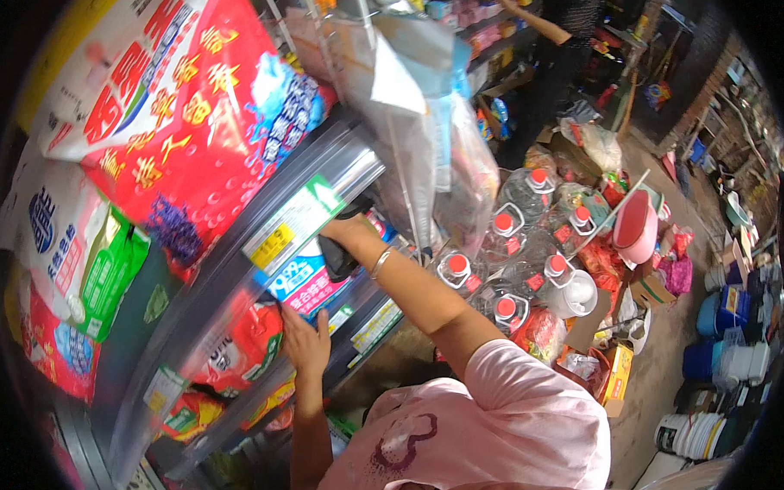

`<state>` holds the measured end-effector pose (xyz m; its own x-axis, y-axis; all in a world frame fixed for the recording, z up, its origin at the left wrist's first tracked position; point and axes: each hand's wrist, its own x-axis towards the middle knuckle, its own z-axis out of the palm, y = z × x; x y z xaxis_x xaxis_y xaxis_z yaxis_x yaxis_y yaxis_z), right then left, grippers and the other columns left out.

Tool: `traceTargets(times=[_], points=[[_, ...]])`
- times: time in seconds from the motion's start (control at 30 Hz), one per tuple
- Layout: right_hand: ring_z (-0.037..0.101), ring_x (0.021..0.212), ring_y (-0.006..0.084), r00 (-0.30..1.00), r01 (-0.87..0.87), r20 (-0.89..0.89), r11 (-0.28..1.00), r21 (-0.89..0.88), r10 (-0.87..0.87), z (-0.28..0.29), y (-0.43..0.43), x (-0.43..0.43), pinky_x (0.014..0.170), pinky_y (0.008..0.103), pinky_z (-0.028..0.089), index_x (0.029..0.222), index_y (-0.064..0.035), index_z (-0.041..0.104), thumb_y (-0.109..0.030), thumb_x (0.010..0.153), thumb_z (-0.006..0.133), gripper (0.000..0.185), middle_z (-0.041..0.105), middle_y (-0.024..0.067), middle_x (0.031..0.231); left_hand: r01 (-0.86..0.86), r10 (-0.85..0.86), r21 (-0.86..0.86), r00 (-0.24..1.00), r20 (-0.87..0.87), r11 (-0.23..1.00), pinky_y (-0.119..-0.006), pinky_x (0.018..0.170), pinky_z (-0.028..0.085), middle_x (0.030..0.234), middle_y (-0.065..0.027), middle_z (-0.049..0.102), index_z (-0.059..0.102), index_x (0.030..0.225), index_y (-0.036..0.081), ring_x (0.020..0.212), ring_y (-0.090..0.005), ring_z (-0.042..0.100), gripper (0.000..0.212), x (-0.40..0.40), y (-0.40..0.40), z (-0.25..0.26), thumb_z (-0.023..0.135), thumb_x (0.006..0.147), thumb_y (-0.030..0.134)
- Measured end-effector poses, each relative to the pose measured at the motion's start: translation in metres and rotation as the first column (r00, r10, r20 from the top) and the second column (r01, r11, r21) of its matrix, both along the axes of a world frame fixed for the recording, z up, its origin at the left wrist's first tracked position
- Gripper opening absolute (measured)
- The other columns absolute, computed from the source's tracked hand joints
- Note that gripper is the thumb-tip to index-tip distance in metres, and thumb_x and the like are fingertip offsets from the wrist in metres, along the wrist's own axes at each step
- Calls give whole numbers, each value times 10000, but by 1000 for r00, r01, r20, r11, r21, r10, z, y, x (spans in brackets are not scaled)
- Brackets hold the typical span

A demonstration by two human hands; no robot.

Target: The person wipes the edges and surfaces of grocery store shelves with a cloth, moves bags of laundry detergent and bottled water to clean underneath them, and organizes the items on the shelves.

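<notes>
My left hand (306, 342) is at the shelf below the middle tier, fingers extended against the lower edge of a blue, white and pink packet (309, 280). My right hand (346, 228), with a silver bangle at its wrist, reaches in above that packet; its fingers are partly hidden by the upper shelf's price-tag rail (300, 219). A black, soft-looking item (337, 256) lies right by my right hand, and whether it is gripped cannot be told. Left of my left hand is a red packaged product (240, 344). Large red and white detergent bags (187, 116) stand on the shelf above.
Clear plastic jugs with red caps (457, 263) crowd the floor at the right, near a pink basin (635, 227) and an orange-yellow carton (619, 379). Plastic bags (414, 134) hang beside the shelf. Another person in dark clothes (563, 44) stands at the back.
</notes>
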<state>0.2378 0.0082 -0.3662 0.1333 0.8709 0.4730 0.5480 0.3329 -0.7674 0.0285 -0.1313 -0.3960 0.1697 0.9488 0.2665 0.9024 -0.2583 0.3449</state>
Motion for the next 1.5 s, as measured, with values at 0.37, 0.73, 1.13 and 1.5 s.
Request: traceTargets(times=[0.37, 0.73, 1.13, 1.5], points=[[615, 883, 326, 974, -44, 218, 894, 446, -61, 38, -98, -35, 757, 421, 472, 1035, -107, 699, -266, 895, 567, 250, 659, 117, 975, 34, -33, 5, 994, -99, 999, -477, 974, 413, 1273, -384, 445, 257, 1342, -176, 1146, -472, 500, 777, -1, -1, -5, 583, 894, 369], [540, 1155, 362, 983, -35, 182, 985, 166, 5, 22, -71, 29, 996, 430, 412, 1302, -85, 556, -255, 915, 512, 425, 543, 170, 1313, 20, -20, -27, 1000, 4, 999, -457, 960, 423, 1266, -366, 466, 257, 1358, -157, 1141, -464, 508, 782, 4, -2, 3, 574, 909, 399], [496, 1228, 369, 987, -123, 128, 969, 214, 97, -15, -99, 4, 1041, 406, 367, 1355, -22, 477, -153, 909, 574, 475, 537, 210, 1315, -20, 20, 38, 1000, -4, 999, -455, 971, 425, 1275, -349, 479, 306, 1348, -146, 1162, -444, 516, 778, 5, -6, 1, 582, 896, 424], [542, 1039, 251, 935, -130, -343, 986, -101, 88, -33, -218, -44, 919, 340, 417, 1326, -11, 497, -140, 974, 481, 376, 578, 166, 1188, 218, -266, 197, 927, 265, 956, -461, 1076, 318, 1417, -245, 370, 283, 1438, -30, 1311, -393, 379, 725, -7, -67, 4, 650, 863, 216]])
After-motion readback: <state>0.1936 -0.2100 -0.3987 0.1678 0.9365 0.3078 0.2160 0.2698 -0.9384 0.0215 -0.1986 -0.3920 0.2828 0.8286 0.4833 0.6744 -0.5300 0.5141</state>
